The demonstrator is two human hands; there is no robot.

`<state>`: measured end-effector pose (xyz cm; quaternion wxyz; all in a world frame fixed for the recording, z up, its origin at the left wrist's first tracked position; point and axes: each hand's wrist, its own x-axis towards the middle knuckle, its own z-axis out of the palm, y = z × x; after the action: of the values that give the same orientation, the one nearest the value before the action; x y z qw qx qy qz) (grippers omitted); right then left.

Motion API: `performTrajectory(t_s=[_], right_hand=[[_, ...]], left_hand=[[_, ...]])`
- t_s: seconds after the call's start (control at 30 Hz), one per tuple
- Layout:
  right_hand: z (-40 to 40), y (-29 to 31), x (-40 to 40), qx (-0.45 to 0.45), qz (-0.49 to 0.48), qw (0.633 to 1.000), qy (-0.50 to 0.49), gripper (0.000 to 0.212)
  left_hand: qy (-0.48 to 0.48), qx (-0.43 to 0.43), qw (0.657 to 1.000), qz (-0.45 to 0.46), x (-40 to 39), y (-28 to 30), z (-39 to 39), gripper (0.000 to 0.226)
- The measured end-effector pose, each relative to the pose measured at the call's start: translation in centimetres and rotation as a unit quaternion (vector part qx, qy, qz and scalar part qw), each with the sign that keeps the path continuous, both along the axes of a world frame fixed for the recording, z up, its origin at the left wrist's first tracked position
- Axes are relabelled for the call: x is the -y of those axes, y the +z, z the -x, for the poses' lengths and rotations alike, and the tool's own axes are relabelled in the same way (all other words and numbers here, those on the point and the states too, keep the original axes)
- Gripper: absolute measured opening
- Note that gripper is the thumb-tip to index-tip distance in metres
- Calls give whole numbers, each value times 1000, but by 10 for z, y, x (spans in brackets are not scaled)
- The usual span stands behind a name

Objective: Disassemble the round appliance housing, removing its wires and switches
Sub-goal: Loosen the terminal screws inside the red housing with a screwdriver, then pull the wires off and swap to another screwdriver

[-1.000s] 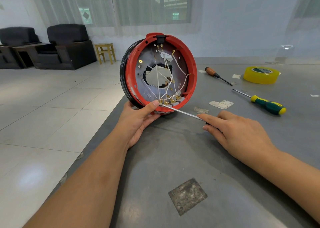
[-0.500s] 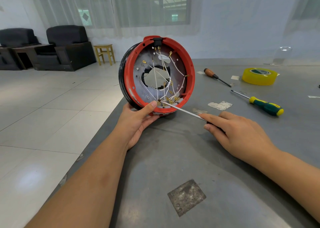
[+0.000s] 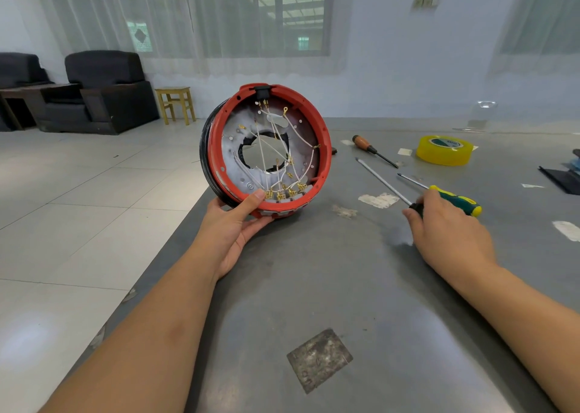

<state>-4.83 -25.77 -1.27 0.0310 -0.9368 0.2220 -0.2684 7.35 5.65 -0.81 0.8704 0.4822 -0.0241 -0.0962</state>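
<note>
The round housing [image 3: 265, 149] had a glossy red plastic rim and a dull grey metal plate inside. The table [image 3: 329, 287] was smooth, scuffed grey metal. The floor [image 3: 78, 208] was glossy tile.

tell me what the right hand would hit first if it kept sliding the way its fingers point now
Likely the green and yellow screwdriver: the right hand, holding a long thin screwdriver, points up and away across the table, and that handle lies just beyond its knuckles. Depth is unclear.

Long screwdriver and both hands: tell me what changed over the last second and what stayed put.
The right hand drew the long screwdriver out of the round housing and swung it right, away from the terminals, toward the green-handled screwdriver; it still holds the tool by its handle. The left hand keeps gripping the housing's lower rim, upright on the table. The wires, wooden-handled screwdriver and yellow tape stayed put.
</note>
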Motion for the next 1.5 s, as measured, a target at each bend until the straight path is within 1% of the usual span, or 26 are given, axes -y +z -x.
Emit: performTrajectory(t_s=[0.1, 0.17, 0.23, 0.27, 0.37, 0.47, 0.5, 0.57, 0.63, 0.67, 0.77, 0.83, 0.9, 0.97, 1.07, 1.13, 1.23, 1.27, 1.3, 1.4, 1.43, 1.5], right_hand=[[-2, 0, 8, -42, 109, 992, -52, 30], [-4, 1, 11, -79, 163, 981, -71, 31], [-5, 0, 14, -96, 166, 979, -69, 31], [-5, -1, 15, -97, 157, 981, -63, 31], [-5, -4, 15, -106, 147, 981, -71, 32], [-3, -2, 9, -87, 177, 977, -84, 36], [-2, -2, 4, -66, 183, 978, -68, 39], [-2, -2, -11, -13, 191, 981, -9, 53], [-4, -4, -33, 35, 209, 975, 60, 66], [-6, -4, -45, 50, 221, 969, 96, 69], [-9, -3, -64, 61, 251, 949, 179, 68], [-9, 0, -65, 59, 239, 949, 198, 66], [-9, 1, -64, 57, 210, 954, 204, 65], [-10, 0, -63, 58, 188, 954, 224, 62], [-10, 0, -62, 84, 138, 949, 271, 56], [-10, -2, -60, 96, 105, 947, 289, 53], [-9, -3, -58, 99, 73, 945, 304, 54], [-8, -3, -57, 100, 67, 943, 310, 55], [-7, -2, -58, 100, 64, 942, 314, 55], [-3, 2, -61, 100, 68, 938, 323, 55], [-2, 3, -63, 99, 65, 938, 327, 54], [1, 4, -65, 92, 52, 936, 335, 53]], left_hand=[[1, -8, 1000, 7, 1, 0, 0, 78], [-7, -11, 1000, 3, 1, 0, -1, 67], [-12, -12, 1000, -1, 0, -1, -2, 58], [-12, -13, 1000, -1, 0, -1, -3, 58], [-1, -16, 1000, 3, 1, -1, -3, 71], [1, -11, 1000, 3, 1, -1, -3, 82], [-2, -12, 1000, 1, 1, -1, -3, 82], [-12, -21, 1000, 3, 1, 0, -2, 81], [-28, -28, 999, -5, 0, 2, 1, 79], [-36, -29, 999, -16, 0, 3, 3, 78], [-55, -27, 996, -59, 2, 5, 7, 69], [-54, -29, 994, -85, 4, 7, 9, 64], [-53, -29, 992, -110, 6, 8, 10, 65], [-56, -24, 987, -147, 7, 9, 11, 73], [-61, 4, 971, -230, 10, 8, 11, 76], [-44, 33, 951, -305, 11, 8, 11, 75], [5, 94, 891, -445, 13, 8, 13, 78], [23, 113, 870, -479, 14, 8, 15, 80], [34, 127, 856, -500, 15, 7, 15, 79], [42, 155, 811, -563, 17, 8, 18, 68], [40, 152, 804, -573, 18, 9, 19, 70], [44, 149, 809, -567, 18, 9, 20, 70]])
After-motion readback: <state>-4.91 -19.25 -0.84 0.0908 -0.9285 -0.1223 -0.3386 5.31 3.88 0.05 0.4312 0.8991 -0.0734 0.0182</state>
